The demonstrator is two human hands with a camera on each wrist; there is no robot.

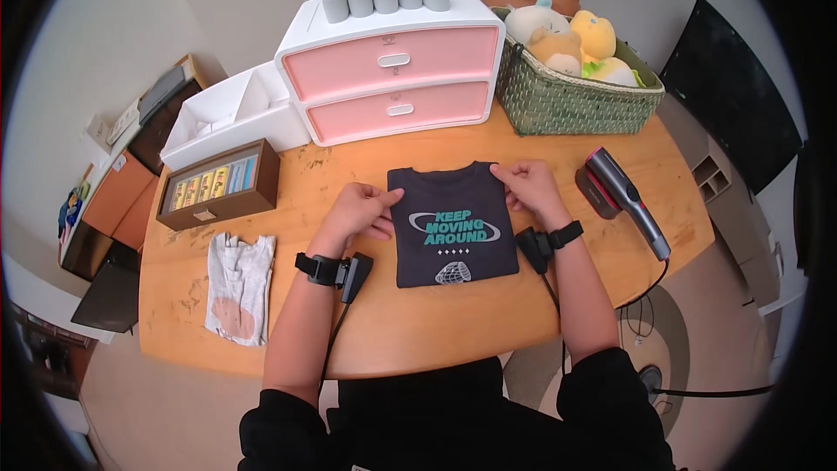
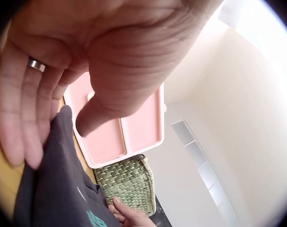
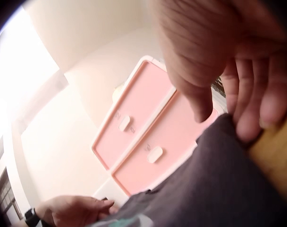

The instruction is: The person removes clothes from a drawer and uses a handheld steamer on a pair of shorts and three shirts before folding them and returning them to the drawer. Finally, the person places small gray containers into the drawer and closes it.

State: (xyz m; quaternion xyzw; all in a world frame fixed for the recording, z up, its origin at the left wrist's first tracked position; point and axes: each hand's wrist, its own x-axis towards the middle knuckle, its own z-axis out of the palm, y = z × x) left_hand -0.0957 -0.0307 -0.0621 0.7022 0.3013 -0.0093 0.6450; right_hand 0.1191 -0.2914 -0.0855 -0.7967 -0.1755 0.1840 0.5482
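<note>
A dark grey T-shirt point(image 1: 455, 253), folded into a neat rectangle with teal and white print facing up, lies before me at the middle of the table. My left hand point(image 1: 362, 211) pinches its upper left edge, thumb over the cloth and fingers at the underside. At the upper right corner, my right hand point(image 1: 530, 187) pinches the fabric the same way. Both wrist views show the shirt edge between thumb and fingers, the index tips partly hidden by cloth. A ring point(image 2: 37, 65) is on a left finger.
Left of the shirt lies a folded light grey garment point(image 1: 240, 283). Behind it stand a brown box point(image 1: 218, 185) and a white divided bin point(image 1: 228, 113). The pink-drawer cabinet point(image 1: 392, 74), a green basket point(image 1: 575, 105) of plush toys and a corded handheld appliance point(image 1: 623, 196) are farther back and right.
</note>
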